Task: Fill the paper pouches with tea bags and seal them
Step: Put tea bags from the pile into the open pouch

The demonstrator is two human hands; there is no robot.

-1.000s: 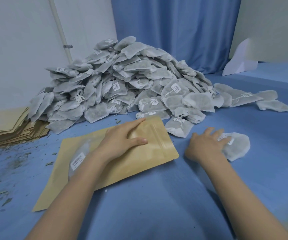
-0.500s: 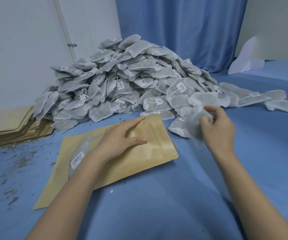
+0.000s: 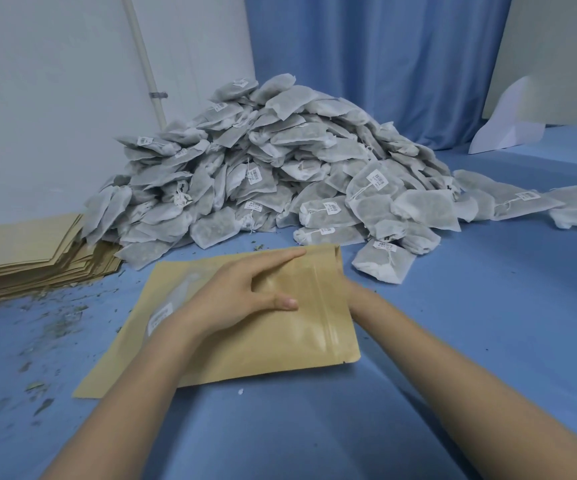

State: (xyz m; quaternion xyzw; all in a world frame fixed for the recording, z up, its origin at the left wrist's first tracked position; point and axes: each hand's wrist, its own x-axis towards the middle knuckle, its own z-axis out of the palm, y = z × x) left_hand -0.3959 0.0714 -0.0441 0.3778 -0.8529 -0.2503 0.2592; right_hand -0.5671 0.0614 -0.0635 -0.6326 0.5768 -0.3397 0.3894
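A flat kraft paper pouch lies before a big heap of grey tea bags.

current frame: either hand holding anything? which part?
Left hand lies flat on the kraft pouch, pressing its upper face near the open end; no grip. Right hand is inside the pouch mouth, hidden, so its hold cannot be told.

Barcode tags on tea bags, print too small to read.
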